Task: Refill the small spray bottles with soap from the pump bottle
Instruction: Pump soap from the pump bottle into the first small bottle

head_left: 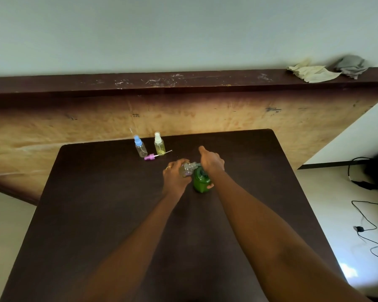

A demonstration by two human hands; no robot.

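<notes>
A green pump bottle [200,182] stands on the dark table [118,214]. My right hand [211,161] lies palm-down on its pump head, fingers stretched forward. Its spout points left into the mouth of a small clear spray bottle [187,169], uncapped and tilted, which my left hand [174,176] grips. A purple spray cap with its dip tube [151,157] lies on the table behind. Two capped spray bottles stand at the back: a blue-capped clear one [140,147] and a white-capped one with yellowish liquid [159,144].
A wooden board [227,112] leans behind the table's far edge. Crumpled cloths [327,69] lie on its top ledge at the right. Black cables [367,216] trail over the floor to the right of the table.
</notes>
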